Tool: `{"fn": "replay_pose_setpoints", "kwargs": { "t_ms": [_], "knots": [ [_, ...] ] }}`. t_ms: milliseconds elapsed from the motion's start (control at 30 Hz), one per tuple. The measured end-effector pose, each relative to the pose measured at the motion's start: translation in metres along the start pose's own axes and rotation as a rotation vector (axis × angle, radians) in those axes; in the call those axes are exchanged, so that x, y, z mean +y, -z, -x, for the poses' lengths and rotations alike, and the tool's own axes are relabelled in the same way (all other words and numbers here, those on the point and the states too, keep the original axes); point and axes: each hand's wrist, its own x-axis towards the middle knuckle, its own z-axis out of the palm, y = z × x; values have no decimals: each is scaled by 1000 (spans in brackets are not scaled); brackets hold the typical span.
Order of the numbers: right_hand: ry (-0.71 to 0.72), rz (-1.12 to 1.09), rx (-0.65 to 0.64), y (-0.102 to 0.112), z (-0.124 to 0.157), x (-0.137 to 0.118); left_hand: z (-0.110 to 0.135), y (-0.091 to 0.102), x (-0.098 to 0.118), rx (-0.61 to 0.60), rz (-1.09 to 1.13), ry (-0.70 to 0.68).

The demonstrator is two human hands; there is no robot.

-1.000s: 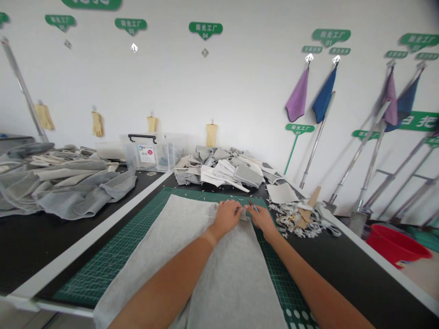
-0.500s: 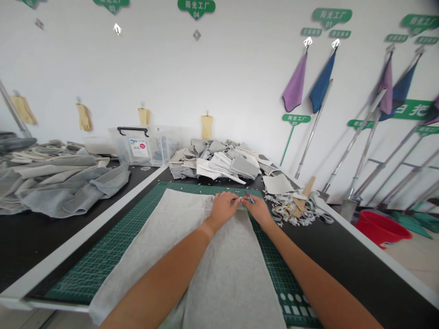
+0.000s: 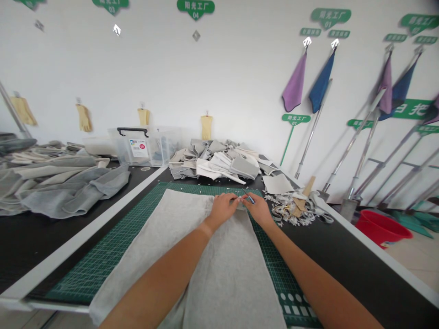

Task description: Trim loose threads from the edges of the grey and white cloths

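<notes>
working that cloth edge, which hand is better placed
Right, likely: the right hand pinches the small pointed tool at the grey cloth's edge; the left hand lies flat on it.

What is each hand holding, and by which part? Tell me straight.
The right hand pinches a small tool by its lower end; the left hand holds down the top end of the grey cloth.

A green wall sign [image 3: 195, 9] reads "阳光工厂 04"; a green stake sign [image 3: 294, 119] reads "阳光工厂 01".
</notes>
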Motion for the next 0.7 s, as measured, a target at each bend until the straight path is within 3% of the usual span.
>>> {"fn": "replay_pose_setpoints", "kwargs": {
  "t_ms": [400, 700],
  "knots": [
    [-32, 36, -6, 0, 2, -3, -4, -4, -8, 48, 195, 35],
    [-11, 72, -10, 0, 3, -2, -12, -13, -19, 10, 408, 137]
  ]
}}
